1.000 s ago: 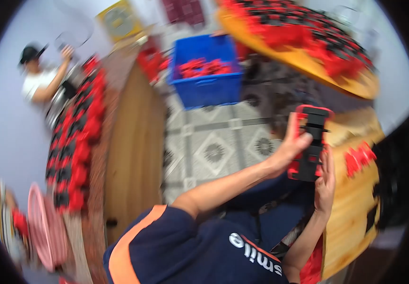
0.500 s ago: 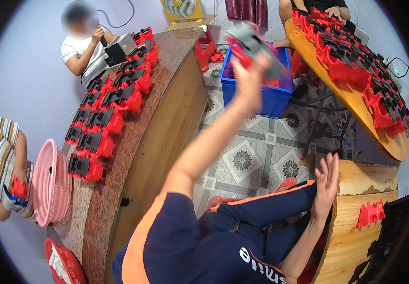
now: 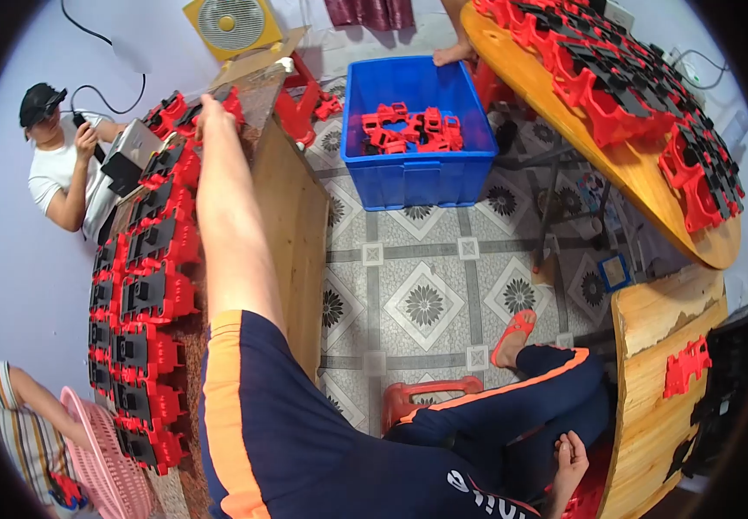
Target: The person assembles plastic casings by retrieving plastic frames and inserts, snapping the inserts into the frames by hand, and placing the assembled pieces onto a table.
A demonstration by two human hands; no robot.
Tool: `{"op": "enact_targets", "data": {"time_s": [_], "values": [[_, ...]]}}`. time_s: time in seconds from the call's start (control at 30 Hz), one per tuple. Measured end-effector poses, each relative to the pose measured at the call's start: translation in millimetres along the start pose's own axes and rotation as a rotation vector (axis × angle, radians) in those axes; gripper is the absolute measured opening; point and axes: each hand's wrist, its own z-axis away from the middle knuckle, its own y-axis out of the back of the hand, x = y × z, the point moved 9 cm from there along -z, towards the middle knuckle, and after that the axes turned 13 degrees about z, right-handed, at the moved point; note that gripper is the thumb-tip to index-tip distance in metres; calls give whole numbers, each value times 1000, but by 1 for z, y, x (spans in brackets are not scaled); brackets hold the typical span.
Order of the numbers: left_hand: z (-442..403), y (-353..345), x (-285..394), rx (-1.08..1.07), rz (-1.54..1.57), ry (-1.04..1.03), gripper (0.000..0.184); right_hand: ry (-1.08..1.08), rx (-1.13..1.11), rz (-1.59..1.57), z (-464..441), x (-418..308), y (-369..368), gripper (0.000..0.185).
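Observation:
My left hand (image 3: 211, 114) reaches out at the far end of the counter, its fingers closed on a red and black plastic part (image 3: 231, 105). More parts of the same kind, such as this red and black plastic part (image 3: 145, 294), stand in two rows along the counter. Part of the grip is hidden by the hand itself. Beside my knee, my right hand (image 3: 570, 457) hangs with loosely bent fingers and nothing in it. The nearest loose piece to it is a red plastic frame (image 3: 687, 367) on the wooden board (image 3: 664, 333).
A blue bin (image 3: 417, 177) with several red parts stands on the tiled floor (image 3: 426, 303). More red and black parts crowd the yellow wooden table (image 3: 556, 117). A person (image 3: 67, 177) sits behind the counter; another person's arm (image 3: 50, 411) reaches into the pink basket (image 3: 102, 458).
My left hand has swung left with the part, from above the blue bin to the counter's far end. My right hand has dropped lower, its fingers more bent. The view has shifted.

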Motion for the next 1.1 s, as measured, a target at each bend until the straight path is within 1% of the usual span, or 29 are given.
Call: {"op": "enact_targets", "data": {"time_s": [0.03, 0.13, 0.17, 0.23, 0.27, 0.33, 0.37, 0.4, 0.43, 0.47, 0.5, 0.53, 0.57, 0.6, 0.63, 0.67, 0.7, 0.73, 0.77, 0.8, 0.83, 0.87, 0.9, 0.93, 0.97, 1.0, 1.03, 1.07, 1.1], "values": [[-13, 2, -5, 14, -62, -2, 78, 25, -8, -1, 1, 5, 0, 32], [-14, 15, 0, 20, -369, -24, 71, 14, -50, -27, 10, -3, -12, 33], [0, 18, 1, 0, -465, -51, 69, 17, -69, -63, 11, -9, -16, 32], [47, 21, 7, -48, -514, -117, 65, 41, -55, 49, 18, -36, -20, 36], [83, 21, 10, -86, -468, -147, 62, 80, -53, 49, 25, -44, -22, 35], [173, 27, 10, -207, -250, -224, 58, 127, -130, 149, 37, -55, -16, 33], [225, 35, 2, -301, -118, -232, 56, 172, -162, 130, 50, -78, 4, 31], [283, 42, -12, -461, 40, -299, 52, 235, -205, 117, 63, -104, 34, 29], [344, 55, -34, -598, 203, -272, 49, 524, 54, 150, 81, -133, 93, 28], [418, 75, -45, -768, 195, -264, 44, 518, 411, -34, 115, -136, 158, 29], [467, 87, -69, -993, -4, -257, 34, 792, 728, -505, 153, -156, 212, 25], [551, 117, -75, -1126, 34, -213, 24, 1156, 1026, -802, 201, -167, 250, 26], [626, 147, -85, -1217, 18, -124, 24, 1097, 1389, -665, 222, -146, 275, 25], [682, 170, -112, -1353, -57, -29, 27, 1014, 1727, -509, 240, -129, 293, 25], [745, 198, -122, -1415, -132, 143, 33, 848, 1738, -318, 213, -131, 299, 23], [797, 215, -146, -1574, -124, 211, 38, 682, 1723, -139, 173, -124, 301, 22], [846, 229, -158, -1742, -174, 169, 44, 628, 1440, -194, 110, -112, 295, 22], [894, 241, -165, -1811, -146, 407, 47, 523, 1147, -221, 45, -98, 282, 26], [937, 246, -172, -1941, -202, 458, 49, 402, 889, -204, -16, -82, 263, 33], [977, 248, -179, -2057, -183, 500, 59, 281, 805, -33, -32, -111, 236, 39], [1011, 246, -186, -2120, -275, 490, 65, 549, 775, -64, -97, -98, 217, 50], [1042, 247, -195, -2194, -364, 491, 71, 497, 660, -188, -134, -86, 194, 51], [1062, 248, -212, -2251, -489, 455, 77, 672, 903, -182, -160, -82, 181, 48], [1085, 250, -230, -2306, -606, 416, 83, 483, 728, 14, -160, -98, 176, 35], [1103, 261, -225, -2421, -584, 615, 87, 612, 754, 144, -163, -106, 163, 21], [1111, 272, -216, -2530, -557, 828, 92, 707, 830, 172, -146, -112, 162, 14], [1106, 266, -233, -2499, -583, 697, 94, 741, 830, 289, -133, -114, 165, 16], [1099, 267, -243, -2452, -636, 732, 93, 775, 744, 224, -128, -112, 169, 12], [1089, 279, -238, -2413, -780, 827, 91, 806, 775, 194, -99, -112, 186, 15]]}}
